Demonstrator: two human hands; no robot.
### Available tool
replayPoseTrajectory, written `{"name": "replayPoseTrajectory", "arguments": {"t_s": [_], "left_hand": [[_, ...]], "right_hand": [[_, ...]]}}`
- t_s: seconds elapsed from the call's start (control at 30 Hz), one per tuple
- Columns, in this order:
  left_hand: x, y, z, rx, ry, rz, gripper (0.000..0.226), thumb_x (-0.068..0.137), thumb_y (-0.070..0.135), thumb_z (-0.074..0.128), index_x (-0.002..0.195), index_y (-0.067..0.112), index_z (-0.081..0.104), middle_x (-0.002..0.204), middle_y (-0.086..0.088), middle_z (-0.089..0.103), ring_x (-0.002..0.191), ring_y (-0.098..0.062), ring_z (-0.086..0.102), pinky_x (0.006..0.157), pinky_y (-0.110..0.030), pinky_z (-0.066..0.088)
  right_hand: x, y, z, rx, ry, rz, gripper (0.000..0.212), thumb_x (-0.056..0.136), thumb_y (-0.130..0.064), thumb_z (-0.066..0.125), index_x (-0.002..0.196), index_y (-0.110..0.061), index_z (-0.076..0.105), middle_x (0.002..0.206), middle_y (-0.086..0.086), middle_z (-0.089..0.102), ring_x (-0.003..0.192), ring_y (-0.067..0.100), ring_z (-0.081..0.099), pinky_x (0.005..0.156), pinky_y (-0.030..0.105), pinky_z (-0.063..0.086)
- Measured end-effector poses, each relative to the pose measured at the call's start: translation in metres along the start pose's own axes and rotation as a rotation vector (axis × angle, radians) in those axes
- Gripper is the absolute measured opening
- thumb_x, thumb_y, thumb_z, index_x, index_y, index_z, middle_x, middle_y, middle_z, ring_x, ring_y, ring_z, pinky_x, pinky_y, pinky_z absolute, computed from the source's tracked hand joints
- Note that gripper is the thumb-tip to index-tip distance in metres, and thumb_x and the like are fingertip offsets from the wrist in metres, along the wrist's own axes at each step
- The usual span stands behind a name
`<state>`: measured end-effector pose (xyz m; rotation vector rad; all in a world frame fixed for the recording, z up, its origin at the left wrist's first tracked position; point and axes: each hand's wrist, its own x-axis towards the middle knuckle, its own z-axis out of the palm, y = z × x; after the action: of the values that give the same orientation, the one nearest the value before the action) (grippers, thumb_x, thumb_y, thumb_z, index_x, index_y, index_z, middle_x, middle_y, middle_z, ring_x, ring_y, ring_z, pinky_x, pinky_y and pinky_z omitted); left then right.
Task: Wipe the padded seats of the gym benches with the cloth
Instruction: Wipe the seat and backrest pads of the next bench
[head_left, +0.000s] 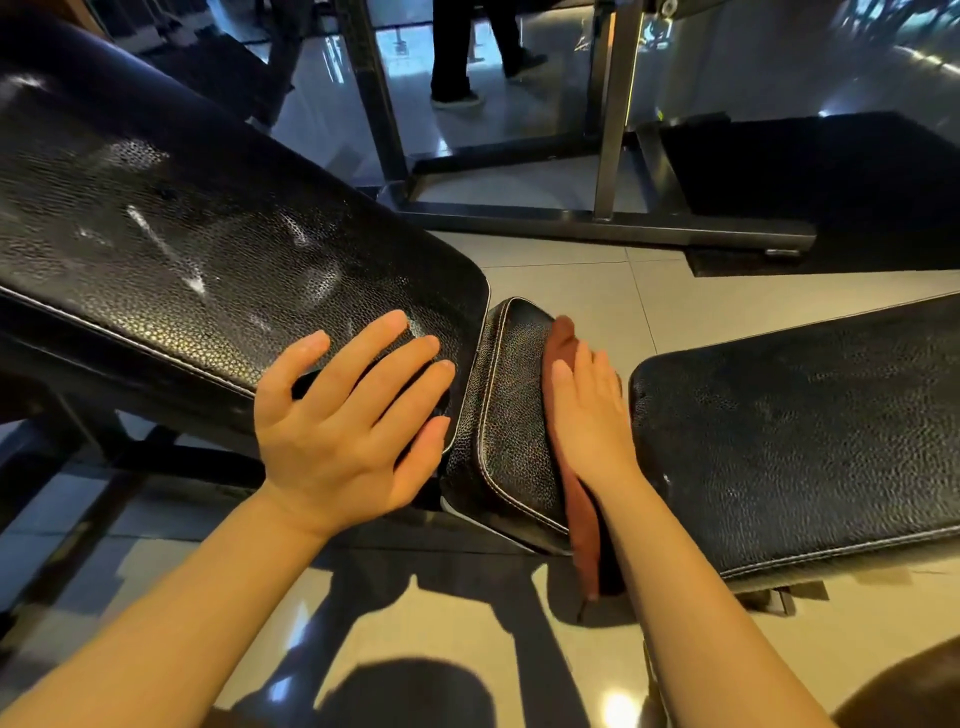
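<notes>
Now the right hand (589, 410) is pressing the brown cloth (563, 343) flat-fingered against the small seat pad's (511, 415) right edge, the left hand (348, 415) resting spread on the backrest (208, 234), the dangling cloth risking slipping off.

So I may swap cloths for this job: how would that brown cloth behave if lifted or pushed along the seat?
Probably floppy: the brown cloth droops limp over the small seat pad's edge. Likely light, since the right hand keeps it in place with flat fingers alone. It may bunch when pushed, as it already lies folded in a narrow strip.
</notes>
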<state>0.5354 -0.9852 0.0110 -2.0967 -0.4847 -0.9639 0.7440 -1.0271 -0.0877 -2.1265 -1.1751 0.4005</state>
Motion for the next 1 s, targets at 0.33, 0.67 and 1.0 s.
{"name": "replayPoseTrajectory", "arguments": {"t_s": [0.33,0.67,1.0], "left_hand": [[0.0,0.0,0.002,-0.003,0.03,-0.008,0.032,0.088,0.033,0.05,0.102,0.02,0.076,0.114,0.004,0.071,0.12,-0.018,0.056,0.103,-0.039,0.025],[0.0,0.001,0.004,0.011,0.042,-0.022,0.031,0.087,0.033,0.051,0.1,0.021,0.077,0.112,0.004,0.071,0.119,-0.018,0.057,0.102,-0.038,0.025],[0.0,0.002,0.002,0.015,0.027,-0.042,0.03,0.087,0.033,0.051,0.099,0.02,0.076,0.11,0.003,0.072,0.119,-0.019,0.057,0.103,-0.038,0.025]], "right_hand": [[-0.007,-0.002,-0.009,0.206,-0.011,0.102,0.073,0.089,-0.058,0.019,0.13,-0.003,0.045,0.137,0.016,0.042,0.132,0.029,0.034,0.111,0.053,0.028],[-0.071,-0.044,-0.013,0.127,0.014,0.006,0.089,0.081,-0.061,0.005,0.143,-0.005,0.037,0.158,0.01,0.025,0.146,0.024,0.018,0.121,0.046,0.013],[-0.003,-0.048,-0.013,0.096,-0.092,-0.02,0.062,0.102,-0.05,0.015,0.157,-0.023,0.003,0.165,-0.002,0.003,0.151,0.015,0.0,0.12,0.045,-0.005]]}}
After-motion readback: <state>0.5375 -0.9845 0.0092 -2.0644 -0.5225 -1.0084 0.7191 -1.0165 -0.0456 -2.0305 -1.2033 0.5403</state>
